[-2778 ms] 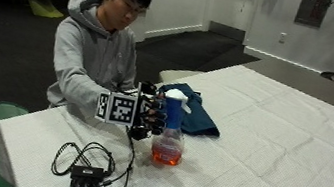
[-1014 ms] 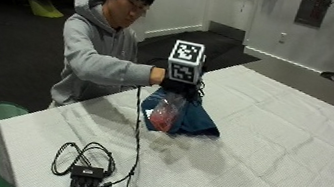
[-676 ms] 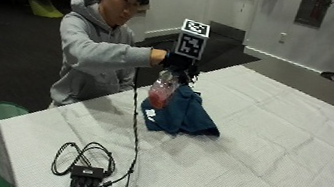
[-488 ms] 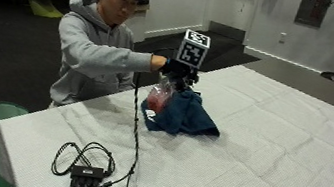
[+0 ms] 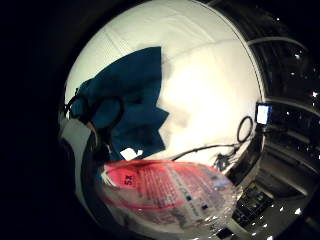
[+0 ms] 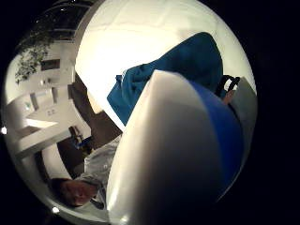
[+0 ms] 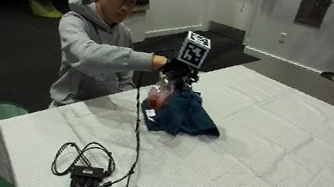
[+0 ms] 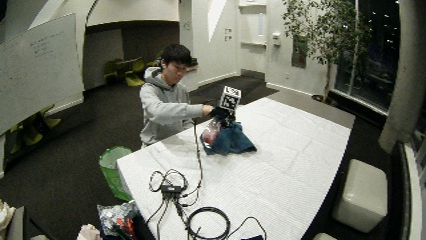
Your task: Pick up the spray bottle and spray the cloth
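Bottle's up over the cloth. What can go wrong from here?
1. The spray bottle hangs tilted in the gloved right hand, beside the blue cloth; spray may hit the white tablecloth instead.
2. It holds red liquid, so a miss could stain.

Gloved right hand [image 7: 176,67] raised at chest height, grip curled, forearm outstretched.

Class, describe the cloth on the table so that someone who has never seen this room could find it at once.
Start at the long table with the white covering. Near the edge where the seated person works lies a crumpled dark blue cloth, directly under the gloved right hand holding a spray bottle of reddish liquid. It is the only dark fabric on the table; the other nearby item is a tangle of black cables.
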Demonstrator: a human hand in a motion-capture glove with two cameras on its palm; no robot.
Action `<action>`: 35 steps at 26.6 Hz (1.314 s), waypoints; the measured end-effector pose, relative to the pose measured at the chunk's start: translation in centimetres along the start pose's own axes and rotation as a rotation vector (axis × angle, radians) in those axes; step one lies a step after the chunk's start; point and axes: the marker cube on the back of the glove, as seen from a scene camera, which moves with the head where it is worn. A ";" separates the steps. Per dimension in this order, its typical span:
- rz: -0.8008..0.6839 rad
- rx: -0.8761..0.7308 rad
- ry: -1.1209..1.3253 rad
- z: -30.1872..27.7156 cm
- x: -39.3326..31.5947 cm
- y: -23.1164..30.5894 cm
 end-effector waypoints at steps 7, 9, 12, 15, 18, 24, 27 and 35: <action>-0.014 0.017 0.039 -1.2 -0.9 0.5; -0.015 0.003 0.057 0.3 -1.2 0.0; -0.025 -0.015 0.029 2.5 -1.9 -0.8; -0.067 -0.002 -0.043 3.3 -3.1 -1.1; -0.150 0.080 -0.173 1.6 -5.6 -1.0; -0.419 0.347 -0.648 -4.5 -12.7 -0.3; -0.495 0.486 -0.963 -6.8 -15.5 -0.7; -0.600 0.503 -1.116 -2.4 -19.2 -3.7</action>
